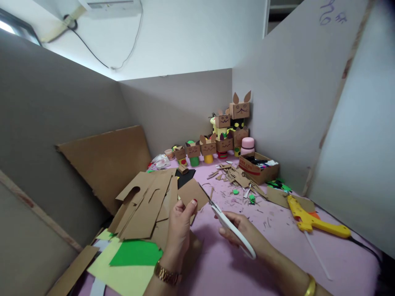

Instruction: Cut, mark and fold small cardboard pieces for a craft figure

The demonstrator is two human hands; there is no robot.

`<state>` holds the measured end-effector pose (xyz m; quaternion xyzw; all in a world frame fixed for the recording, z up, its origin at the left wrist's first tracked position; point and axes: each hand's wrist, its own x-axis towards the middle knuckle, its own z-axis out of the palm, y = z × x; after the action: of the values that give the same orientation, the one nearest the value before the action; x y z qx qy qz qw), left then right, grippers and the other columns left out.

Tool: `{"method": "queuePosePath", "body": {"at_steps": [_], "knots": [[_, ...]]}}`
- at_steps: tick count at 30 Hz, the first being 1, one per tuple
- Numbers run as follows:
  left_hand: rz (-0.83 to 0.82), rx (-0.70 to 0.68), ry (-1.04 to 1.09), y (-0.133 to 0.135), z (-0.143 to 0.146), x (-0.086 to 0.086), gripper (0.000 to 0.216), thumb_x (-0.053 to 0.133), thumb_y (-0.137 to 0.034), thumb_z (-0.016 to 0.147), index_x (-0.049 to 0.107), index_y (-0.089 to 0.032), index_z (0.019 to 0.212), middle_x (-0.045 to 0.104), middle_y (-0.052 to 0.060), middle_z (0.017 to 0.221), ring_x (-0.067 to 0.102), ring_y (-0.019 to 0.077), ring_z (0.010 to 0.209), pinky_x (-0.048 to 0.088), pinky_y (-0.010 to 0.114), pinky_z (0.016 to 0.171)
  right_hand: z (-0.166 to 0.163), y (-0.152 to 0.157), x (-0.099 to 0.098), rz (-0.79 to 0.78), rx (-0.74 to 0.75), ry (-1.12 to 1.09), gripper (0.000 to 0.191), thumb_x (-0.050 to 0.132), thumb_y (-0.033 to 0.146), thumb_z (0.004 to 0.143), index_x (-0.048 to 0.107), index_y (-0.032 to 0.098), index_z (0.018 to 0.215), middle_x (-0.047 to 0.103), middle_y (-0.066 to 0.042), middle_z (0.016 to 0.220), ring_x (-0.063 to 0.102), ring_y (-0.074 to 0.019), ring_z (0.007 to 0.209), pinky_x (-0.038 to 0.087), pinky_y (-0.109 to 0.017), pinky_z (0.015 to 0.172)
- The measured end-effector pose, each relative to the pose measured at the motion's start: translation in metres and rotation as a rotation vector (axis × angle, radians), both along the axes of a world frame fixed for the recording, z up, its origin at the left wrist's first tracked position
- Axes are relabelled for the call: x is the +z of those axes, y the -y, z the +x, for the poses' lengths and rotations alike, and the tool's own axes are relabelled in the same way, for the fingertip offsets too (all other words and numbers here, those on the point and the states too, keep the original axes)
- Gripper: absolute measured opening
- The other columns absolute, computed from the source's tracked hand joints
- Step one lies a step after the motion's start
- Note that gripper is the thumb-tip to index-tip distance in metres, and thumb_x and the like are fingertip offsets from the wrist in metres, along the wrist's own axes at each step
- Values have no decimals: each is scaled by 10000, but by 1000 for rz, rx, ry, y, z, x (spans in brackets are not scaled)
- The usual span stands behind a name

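My left hand [180, 224] pinches a small square piece of brown cardboard [193, 193] and holds it up over the pink table [277, 230]. My right hand [243, 234] grips white-handled scissors [233, 230], whose blades point up and left and meet the right edge of the cardboard piece. A gold watch sits on my left wrist, a gold bangle on my right.
Cut cardboard sheets [145, 201] and green and yellow paper [135, 253] lie at the left. A yellow glue gun [311, 220] lies at the right. Cardboard scraps [237, 179], a small box [259, 166] and several cardboard animal figures [225, 131] fill the back corner. Grey partition walls enclose the desk.
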<state>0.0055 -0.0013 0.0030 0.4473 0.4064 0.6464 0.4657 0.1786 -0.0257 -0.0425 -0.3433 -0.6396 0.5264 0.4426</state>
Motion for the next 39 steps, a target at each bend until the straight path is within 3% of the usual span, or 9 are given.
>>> {"method": "queuePosePath", "body": {"at_steps": [4, 12, 21, 29, 36, 39], "knots": [[-3, 0, -2, 1, 0, 1, 196, 713, -284, 639, 572, -153, 603, 541, -53, 510, 446, 82, 479, 355, 186, 482, -3, 0, -3, -42, 10, -23, 469, 650, 499, 753, 579, 155, 1064, 402, 74, 598, 304, -41, 413, 240, -170, 366], [-23, -32, -18, 4, 3, 1, 165, 707, -279, 649, 615, -151, 696, 595, -36, 590, 485, 97, 526, 377, 203, 533, -6, 2, 2, -94, 4, -39, 538, 619, 523, 769, 516, 168, 1160, 425, 65, 644, 375, -59, 473, 333, -172, 422], [-67, -58, -46, 3, 4, -2, 185, 695, -286, 666, 558, -165, 634, 540, -63, 536, 410, 81, 465, 340, 204, 497, 1, -2, 3, -62, 26, -23, 526, 625, 533, 759, 537, 169, 1128, 396, 82, 594, 321, -47, 427, 282, -167, 385], [-54, -73, -86, 1, 3, -5, 195, 683, -323, 676, 609, -147, 717, 583, -19, 589, 472, 111, 519, 374, 216, 516, 0, -3, -1, -70, -21, -15, 513, 659, 510, 737, 563, 147, 1087, 378, 91, 562, 301, -33, 393, 261, -159, 351], [61, 76, -216, 3, 1, -4, 167, 698, -326, 691, 669, -166, 729, 640, -2, 618, 531, 136, 548, 420, 230, 539, -4, -5, -1, -177, -75, -150, 516, 674, 528, 708, 541, 156, 1040, 479, 93, 485, 404, -57, 340, 313, -163, 342], [152, 116, -336, 7, -3, -5, 120, 707, -247, 690, 729, -201, 800, 717, 34, 767, 616, 189, 719, 467, 275, 692, -5, -6, 3, -234, -114, -283, 558, 694, 555, 666, 509, 166, 1021, 559, 62, 528, 477, -76, 369, 363, -175, 366]]}}
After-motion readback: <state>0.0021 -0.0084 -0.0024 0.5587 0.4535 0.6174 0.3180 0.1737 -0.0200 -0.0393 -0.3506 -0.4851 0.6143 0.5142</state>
